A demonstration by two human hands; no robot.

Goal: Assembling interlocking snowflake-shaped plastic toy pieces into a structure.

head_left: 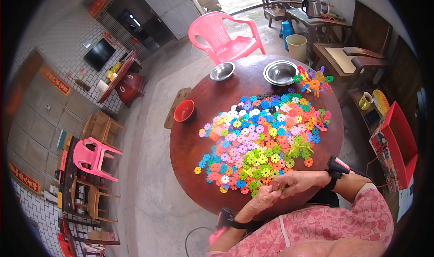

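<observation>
A big heap of flat plastic snowflake pieces [260, 137] in many colours covers the round dark wooden table [199, 139]. My left hand [262, 198] and my right hand [296, 181] meet at the table's near edge, both pinched on small yellow-green snowflake pieces [276, 190] held between the fingers. Green pieces lie just beyond my hands. A joined cluster of snowflake pieces [313, 80] stands at the far right of the table. Both wrists wear black bands with small devices.
Two steel bowls [222, 70] [280, 72] and a red bowl [185, 111] sit on the table's far and left parts. A pink plastic chair [224, 35] stands behind it. Wooden chairs, a bin and a red box are at the right; small chairs at the left.
</observation>
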